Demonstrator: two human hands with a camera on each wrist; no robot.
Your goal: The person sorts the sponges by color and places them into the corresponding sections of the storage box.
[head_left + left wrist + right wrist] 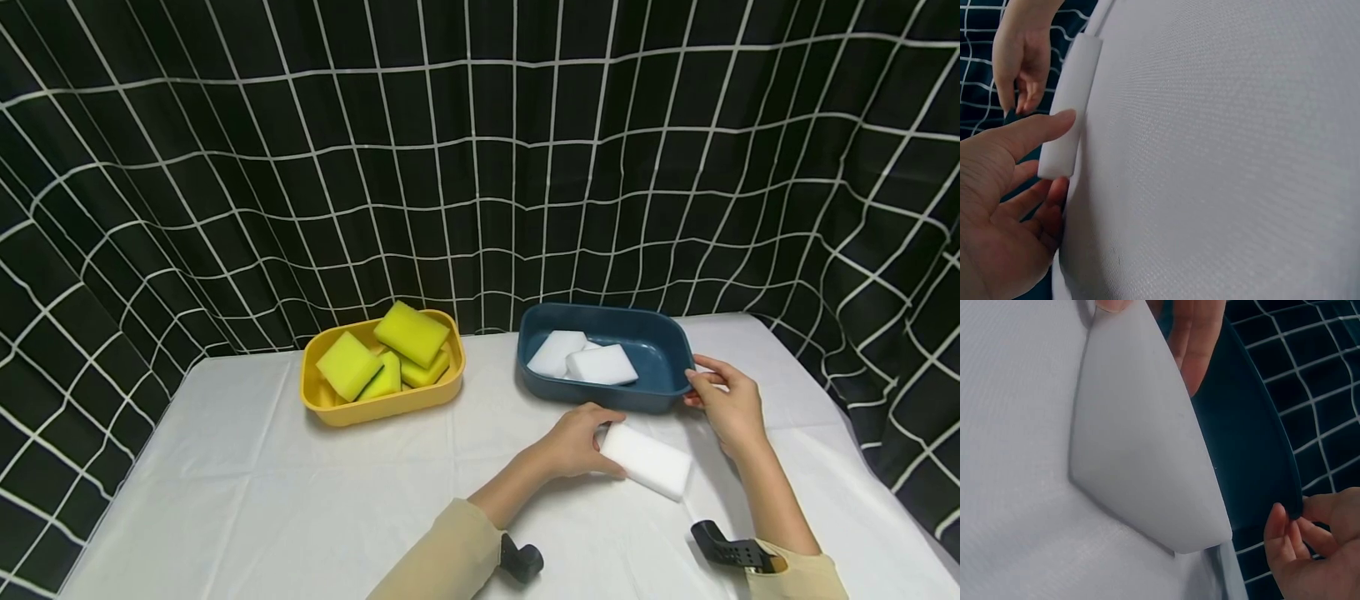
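Observation:
My left hand (576,443) grips one end of a white sponge block (649,462), thumb on the near side and fingers on the far side. In the left wrist view the thumb lies across this sponge (1072,106). The block is in front of a dark blue bin (600,395). At the bin's right end, my right hand (726,402) pinches the rim between thumb and fingers, which the right wrist view also shows. Inside the bin, white sponges (602,365) lie toward its left side.
To the left stands a yellow bin (382,408) with several yellow-green sponges (412,333) heaped in it, one rising over the back rim. A white cloth (300,500) covers the table. Black curtain (480,167) with a white grid hangs behind and at both sides.

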